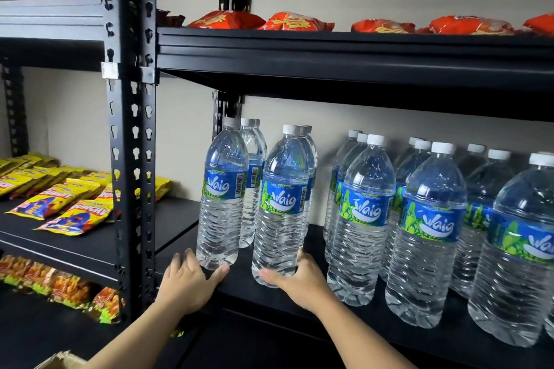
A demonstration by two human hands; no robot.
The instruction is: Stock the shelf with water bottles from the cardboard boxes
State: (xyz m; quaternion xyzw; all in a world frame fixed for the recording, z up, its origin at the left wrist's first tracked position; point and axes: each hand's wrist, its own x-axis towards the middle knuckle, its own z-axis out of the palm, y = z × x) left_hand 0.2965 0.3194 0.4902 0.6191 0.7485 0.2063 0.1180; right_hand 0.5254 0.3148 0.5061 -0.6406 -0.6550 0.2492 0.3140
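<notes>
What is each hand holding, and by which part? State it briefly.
The left hand holds one Waig water bottle by its base; the right hand holds another Waig bottle by its base, both at the shelf front.

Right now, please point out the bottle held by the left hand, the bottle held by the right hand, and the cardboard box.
Left-hand bottle [223, 186]: head view, on its blue label.
Right-hand bottle [283, 198]: head view, on its blue label.
Cardboard box [61, 361]: head view, on its torn flap edge.

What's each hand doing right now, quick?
Left hand: closed around the base of the leftmost front bottle.
Right hand: closed around the base of the next bottle.
</notes>
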